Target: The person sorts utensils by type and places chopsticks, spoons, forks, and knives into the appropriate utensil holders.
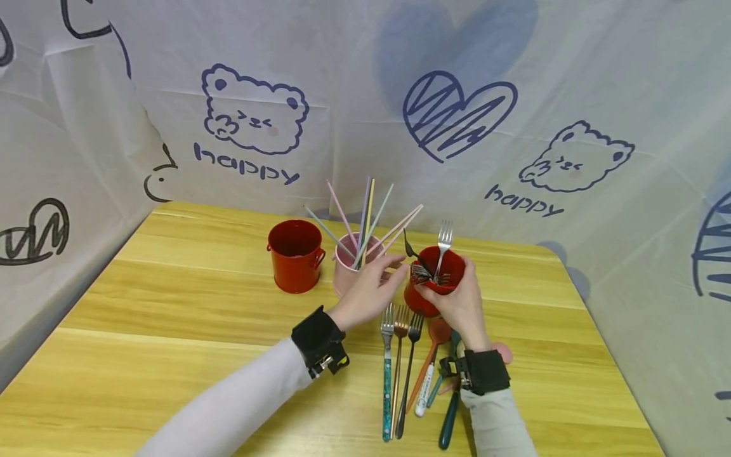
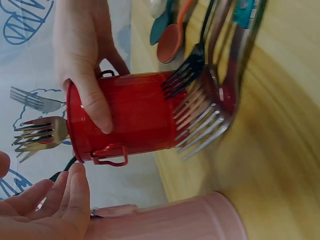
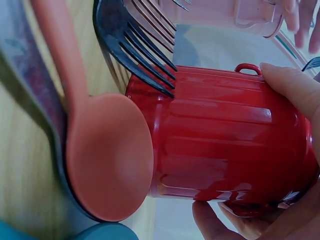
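in the head view, right of centre, the right hand is curled round the rim of a red bucket, a silver fork standing in it. the left hand reaches beside it, fingers loosely extended and holding nothing; whether a fingertip touches the dark utensil there, i cannot tell. the left wrist view adds, at left, a gold-toned fork jutting from the rim, and the right thumb along the bucket's side. the right wrist view shows an orange spoon bowl up close, lower left. only the head view shows the second red bucket, left of the pink bucket with its coloured sticks
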A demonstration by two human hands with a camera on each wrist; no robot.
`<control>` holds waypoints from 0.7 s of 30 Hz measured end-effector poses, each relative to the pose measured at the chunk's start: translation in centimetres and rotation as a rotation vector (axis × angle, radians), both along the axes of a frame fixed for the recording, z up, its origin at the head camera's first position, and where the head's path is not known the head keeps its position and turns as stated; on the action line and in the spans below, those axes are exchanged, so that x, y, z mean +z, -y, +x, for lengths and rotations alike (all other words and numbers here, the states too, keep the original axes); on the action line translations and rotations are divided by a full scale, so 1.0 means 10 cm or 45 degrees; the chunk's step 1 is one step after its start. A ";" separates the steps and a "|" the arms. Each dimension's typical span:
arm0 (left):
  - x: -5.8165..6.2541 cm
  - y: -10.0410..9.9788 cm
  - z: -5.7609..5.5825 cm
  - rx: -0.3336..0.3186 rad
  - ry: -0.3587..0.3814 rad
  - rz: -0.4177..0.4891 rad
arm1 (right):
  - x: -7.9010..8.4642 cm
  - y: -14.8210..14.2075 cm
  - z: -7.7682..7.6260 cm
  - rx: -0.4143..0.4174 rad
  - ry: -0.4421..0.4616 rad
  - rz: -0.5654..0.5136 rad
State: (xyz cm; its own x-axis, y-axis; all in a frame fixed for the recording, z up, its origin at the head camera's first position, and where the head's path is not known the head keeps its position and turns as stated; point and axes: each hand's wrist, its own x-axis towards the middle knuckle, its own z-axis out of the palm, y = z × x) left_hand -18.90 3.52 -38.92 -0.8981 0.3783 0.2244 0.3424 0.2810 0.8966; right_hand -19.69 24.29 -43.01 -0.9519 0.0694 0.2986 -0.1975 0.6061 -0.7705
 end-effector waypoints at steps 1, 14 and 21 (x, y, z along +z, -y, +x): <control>-0.02 0.01 0.00 -0.002 -0.007 0.003 | 0.00 0.00 0.00 0.000 0.007 -0.008; -0.17 0.10 0.14 -0.017 -0.130 -0.070 | 0.01 0.01 0.01 0.002 0.020 -0.009; -0.24 0.12 0.19 -0.024 -0.179 -0.159 | -0.01 0.00 0.00 -0.002 -0.001 0.007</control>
